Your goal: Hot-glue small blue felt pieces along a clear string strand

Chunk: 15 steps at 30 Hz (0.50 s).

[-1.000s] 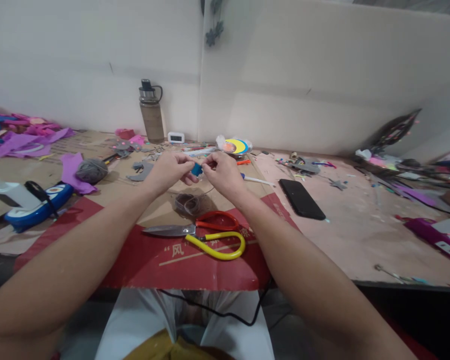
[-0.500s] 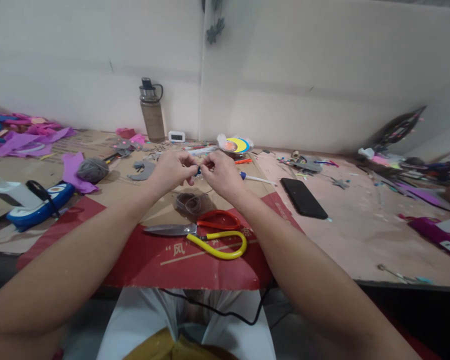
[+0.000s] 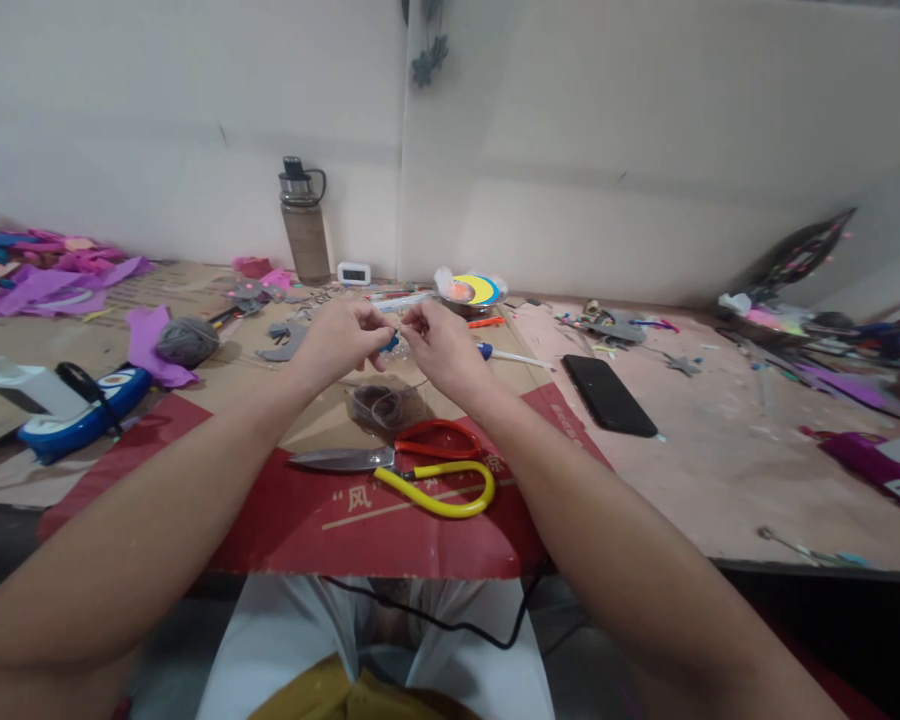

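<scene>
In the head view, a small blue piece (image 3: pixel 391 343) is held above the middle of the tabletop (image 3: pixel 705 480), pinched by the fingertips of the left hand (image 3: pixel 349 335). The right hand (image 3: pixel 441 348) is held just beside it, its thumb and fingers drawn together at the piece; whether the piece itself is gripped by them cannot be told, as the contact is too small and partly hidden. A loose coil of grey yarn (image 3: pixel 379 407) is seen below the hands, toward the near edge. Nearer that edge, a pair of scissors (image 3: pixel 352 459) is laid on a red printed sheet (image 3: pixel 270 545), with the blades pointed toward the left edge and the red and yellow handles spread apart. A ball of grey yarn (image 3: pixel 187 341) is set toward the left edge, against a purple scrap (image 3: pixel 147 335). A black phone (image 3: pixel 607 395) is laid to the right of the red sheet. Along the far edge are placed a tall bottle (image 3: pixel 304 240), a small white clock (image 3: pixel 354 273) and a bowl (image 3: pixel 465 309) topped with a yellow and blue disc (image 3: pixel 480 290).
</scene>
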Each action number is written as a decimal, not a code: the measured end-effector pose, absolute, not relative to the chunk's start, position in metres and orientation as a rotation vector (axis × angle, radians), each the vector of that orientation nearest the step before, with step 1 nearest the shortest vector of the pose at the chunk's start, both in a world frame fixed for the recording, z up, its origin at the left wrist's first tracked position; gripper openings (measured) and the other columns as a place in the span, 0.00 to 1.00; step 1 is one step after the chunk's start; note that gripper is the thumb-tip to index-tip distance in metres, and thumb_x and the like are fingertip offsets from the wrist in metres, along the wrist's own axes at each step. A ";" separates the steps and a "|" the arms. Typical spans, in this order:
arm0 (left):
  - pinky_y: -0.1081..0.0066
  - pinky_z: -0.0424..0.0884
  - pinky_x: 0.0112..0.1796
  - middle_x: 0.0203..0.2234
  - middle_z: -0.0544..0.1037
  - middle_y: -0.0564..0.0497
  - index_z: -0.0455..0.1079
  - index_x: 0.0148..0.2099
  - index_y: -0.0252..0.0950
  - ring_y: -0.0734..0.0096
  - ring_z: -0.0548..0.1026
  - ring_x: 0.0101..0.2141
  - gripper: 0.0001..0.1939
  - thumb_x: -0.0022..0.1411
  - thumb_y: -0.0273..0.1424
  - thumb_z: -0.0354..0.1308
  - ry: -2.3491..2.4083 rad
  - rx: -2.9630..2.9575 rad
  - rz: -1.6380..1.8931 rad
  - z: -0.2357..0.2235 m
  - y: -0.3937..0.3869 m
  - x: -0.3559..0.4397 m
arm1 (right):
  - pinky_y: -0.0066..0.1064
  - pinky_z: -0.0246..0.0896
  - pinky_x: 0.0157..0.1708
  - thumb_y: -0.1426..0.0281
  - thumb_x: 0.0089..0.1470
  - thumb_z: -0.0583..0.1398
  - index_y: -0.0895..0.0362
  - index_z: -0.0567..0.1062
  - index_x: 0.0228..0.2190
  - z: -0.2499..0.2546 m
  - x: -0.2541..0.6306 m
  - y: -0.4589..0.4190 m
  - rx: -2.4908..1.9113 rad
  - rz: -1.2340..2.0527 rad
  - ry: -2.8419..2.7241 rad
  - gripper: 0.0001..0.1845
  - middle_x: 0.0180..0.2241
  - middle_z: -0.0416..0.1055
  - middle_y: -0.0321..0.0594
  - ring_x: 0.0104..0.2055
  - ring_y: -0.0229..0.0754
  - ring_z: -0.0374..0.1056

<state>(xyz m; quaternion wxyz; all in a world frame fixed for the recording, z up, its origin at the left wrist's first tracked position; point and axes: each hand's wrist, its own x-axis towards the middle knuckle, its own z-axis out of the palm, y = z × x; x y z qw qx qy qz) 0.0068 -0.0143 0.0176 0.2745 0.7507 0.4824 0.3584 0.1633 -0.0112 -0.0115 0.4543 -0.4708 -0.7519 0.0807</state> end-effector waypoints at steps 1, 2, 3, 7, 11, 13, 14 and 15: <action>0.77 0.61 0.17 0.15 0.74 0.52 0.75 0.33 0.34 0.76 0.68 0.14 0.07 0.54 0.31 0.58 1.307 2.019 0.967 0.018 -0.014 0.006 | 0.32 0.57 0.36 0.74 0.53 0.56 0.58 0.70 0.30 -0.011 0.164 -0.011 -1.153 0.210 -1.849 0.03 0.30 0.69 0.39 0.34 0.39 0.63; 0.77 0.61 0.18 0.14 0.74 0.52 0.75 0.33 0.34 0.77 0.68 0.14 0.07 0.54 0.31 0.58 1.322 2.024 0.972 0.018 -0.015 0.006 | 0.32 0.57 0.36 0.74 0.53 0.56 0.58 0.70 0.29 -0.011 0.164 -0.011 -1.146 0.210 -1.847 0.04 0.29 0.69 0.39 0.33 0.39 0.63; 0.77 0.61 0.18 0.14 0.73 0.53 0.75 0.33 0.34 0.77 0.67 0.14 0.07 0.54 0.31 0.58 1.342 2.034 0.982 0.019 -0.015 0.006 | 0.32 0.57 0.36 0.75 0.53 0.56 0.58 0.70 0.28 -0.011 0.164 -0.011 -1.137 0.204 -1.850 0.04 0.29 0.69 0.38 0.33 0.39 0.63; 0.77 0.59 0.21 0.12 0.70 0.56 0.76 0.32 0.34 0.78 0.65 0.16 0.07 0.52 0.32 0.59 1.401 2.101 1.048 0.019 -0.013 0.005 | 0.31 0.56 0.36 0.74 0.52 0.56 0.58 0.71 0.26 -0.011 0.164 -0.012 -1.111 0.223 -1.848 0.05 0.27 0.69 0.37 0.32 0.38 0.63; 0.77 0.58 0.21 0.12 0.68 0.58 0.74 0.30 0.35 0.79 0.63 0.16 0.06 0.52 0.32 0.59 1.323 2.067 1.074 0.016 -0.010 0.005 | 0.30 0.56 0.34 0.74 0.51 0.57 0.58 0.71 0.26 -0.010 0.164 -0.013 -1.131 0.258 -1.816 0.04 0.27 0.69 0.36 0.31 0.37 0.62; 0.77 0.58 0.20 0.11 0.67 0.58 0.73 0.30 0.35 0.79 0.63 0.15 0.06 0.52 0.32 0.59 1.294 2.022 1.075 0.014 -0.010 0.005 | 0.30 0.55 0.34 0.73 0.51 0.57 0.58 0.71 0.26 -0.010 0.164 -0.013 -1.141 0.279 -1.799 0.04 0.26 0.69 0.36 0.30 0.36 0.62; 0.77 0.58 0.19 0.11 0.67 0.57 0.72 0.29 0.35 0.79 0.63 0.15 0.05 0.52 0.32 0.59 1.286 2.002 1.074 0.013 -0.010 0.005 | 0.29 0.55 0.34 0.73 0.51 0.57 0.58 0.71 0.26 -0.010 0.164 -0.013 -1.143 0.291 -1.790 0.04 0.26 0.69 0.36 0.30 0.36 0.62; 0.77 0.58 0.19 0.11 0.68 0.57 0.72 0.29 0.35 0.79 0.63 0.14 0.05 0.52 0.32 0.59 1.280 1.982 1.074 0.013 -0.010 0.005 | 0.29 0.55 0.33 0.72 0.51 0.57 0.58 0.71 0.26 -0.010 0.164 -0.014 -1.144 0.302 -1.781 0.04 0.26 0.69 0.35 0.30 0.36 0.62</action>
